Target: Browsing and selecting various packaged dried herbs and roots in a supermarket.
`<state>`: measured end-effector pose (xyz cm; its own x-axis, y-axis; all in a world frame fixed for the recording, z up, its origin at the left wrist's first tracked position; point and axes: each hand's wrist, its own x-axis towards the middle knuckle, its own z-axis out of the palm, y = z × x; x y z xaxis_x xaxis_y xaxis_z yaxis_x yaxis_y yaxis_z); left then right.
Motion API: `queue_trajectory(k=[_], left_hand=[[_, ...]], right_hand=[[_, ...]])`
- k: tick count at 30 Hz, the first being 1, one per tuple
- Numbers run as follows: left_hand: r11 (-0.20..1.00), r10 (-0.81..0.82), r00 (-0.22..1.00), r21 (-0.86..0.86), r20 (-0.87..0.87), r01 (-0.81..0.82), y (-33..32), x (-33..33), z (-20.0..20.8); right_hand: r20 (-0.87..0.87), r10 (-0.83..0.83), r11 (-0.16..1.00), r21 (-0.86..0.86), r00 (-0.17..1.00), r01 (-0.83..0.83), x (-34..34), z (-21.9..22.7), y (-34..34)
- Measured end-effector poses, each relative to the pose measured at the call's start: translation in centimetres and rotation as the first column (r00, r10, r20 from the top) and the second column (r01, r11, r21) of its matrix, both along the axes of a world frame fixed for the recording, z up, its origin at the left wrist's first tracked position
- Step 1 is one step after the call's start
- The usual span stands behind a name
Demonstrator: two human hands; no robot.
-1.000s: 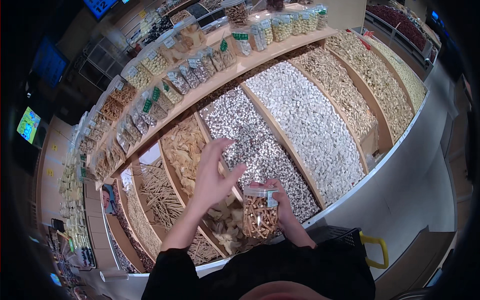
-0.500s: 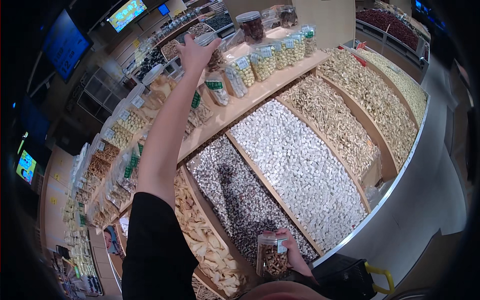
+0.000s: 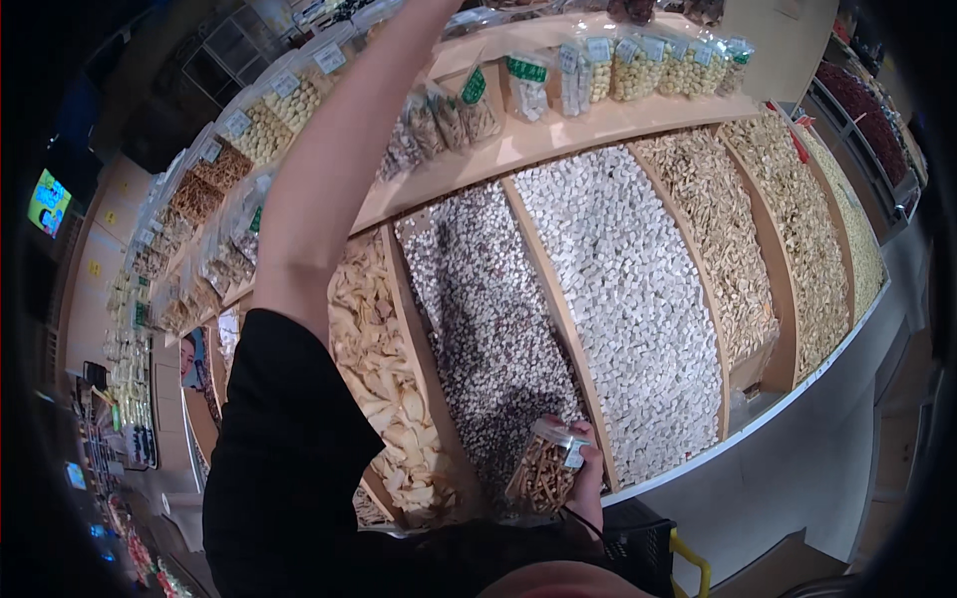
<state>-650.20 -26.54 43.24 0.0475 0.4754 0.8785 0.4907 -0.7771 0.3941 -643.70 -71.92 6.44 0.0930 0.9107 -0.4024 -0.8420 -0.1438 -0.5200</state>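
My right hand [image 3: 590, 470] grips a clear plastic jar [image 3: 541, 474] of brown, stick-like dried pieces, with a pale lid and a white label. The jar tilts above the near end of a bin of dark-and-white diced pieces [image 3: 498, 329]. My left forearm [image 3: 344, 164] stretches up and away across the shelf, and its hand lies beyond the top edge of the picture. Beside that arm stand bags of dried goods [image 3: 439, 125] with green labels and jars of pale round pieces [image 3: 291, 100].
Wooden dividers part the sloping bins of white cubes [image 3: 628, 309], pale flat slices [image 3: 384, 369] and beige slices [image 3: 708, 229]. A wooden shelf [image 3: 558, 140] carries a row of bags behind them. Low by my right side is a black basket [image 3: 638, 548] with a yellow handle [image 3: 691, 563].
The view has tipped downward and shifted left. My left hand, earlier on a lidded jar at the back shelf, has left the picture. The jar in my right hand leans more.
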Motion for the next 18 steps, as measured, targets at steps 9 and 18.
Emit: queue_trajectory(k=[9,18], left_hand=[[0.367,-0.310,0.755,-0.659,0.578,0.656,-32.9,-17.4,-21.5],[0.264,0.066,0.555,-0.551,0.829,0.791,-49.0,-22.9,-24.4]], right_hand=[[0.002,0.165,0.965,0.205,0.986,-0.162,-3.0,8.2,0.9],[0.174,0.374,0.887,0.221,0.911,-0.406,-8.2,12.9,-4.1]])
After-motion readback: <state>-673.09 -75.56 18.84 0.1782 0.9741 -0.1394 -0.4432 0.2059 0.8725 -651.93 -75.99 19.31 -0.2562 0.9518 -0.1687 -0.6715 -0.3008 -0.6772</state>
